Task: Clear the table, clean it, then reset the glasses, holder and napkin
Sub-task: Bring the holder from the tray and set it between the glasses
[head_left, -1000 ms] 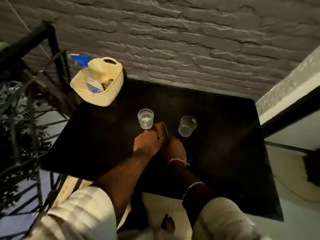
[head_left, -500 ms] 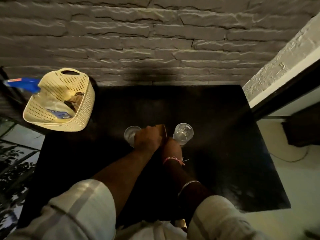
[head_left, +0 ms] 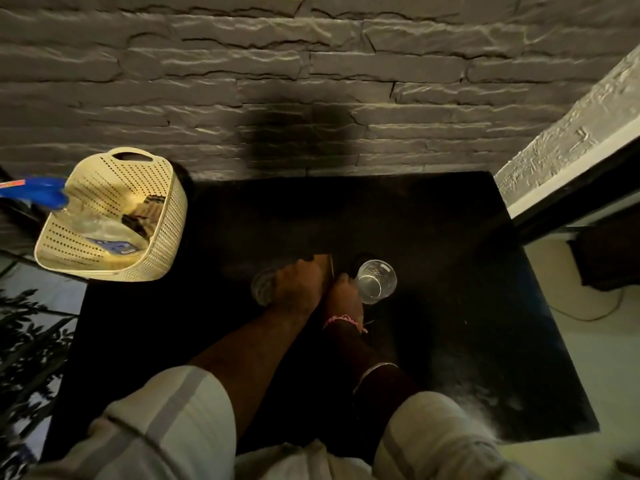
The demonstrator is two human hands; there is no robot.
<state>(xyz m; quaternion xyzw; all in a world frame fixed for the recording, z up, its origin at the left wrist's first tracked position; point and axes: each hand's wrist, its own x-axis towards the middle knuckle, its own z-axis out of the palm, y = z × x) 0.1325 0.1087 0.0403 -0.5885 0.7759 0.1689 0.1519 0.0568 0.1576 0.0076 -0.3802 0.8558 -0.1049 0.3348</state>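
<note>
Left hand: the left hand [head_left: 294, 289] lies over the brown holder [head_left: 323, 266] in the middle of the tabletop [head_left: 450, 271]; its fingers curl down, but I cannot tell if they grip the holder.
Right hand: the right hand [head_left: 343, 294] is just beside the holder, its fingertips at the side of the right glass [head_left: 375, 281]; the grip is hidden.
Glasses: the left glass [head_left: 261, 289] is half covered by the left hand; the right glass stands upright.
Napkin: I cannot see it.
Basket: the cream basket [head_left: 114, 216] with a spray bottle [head_left: 38, 190] sits at the far left corner.
Risk: both glasses stand very close to the hands, so a quick pull of a wrist can tip one.
</note>
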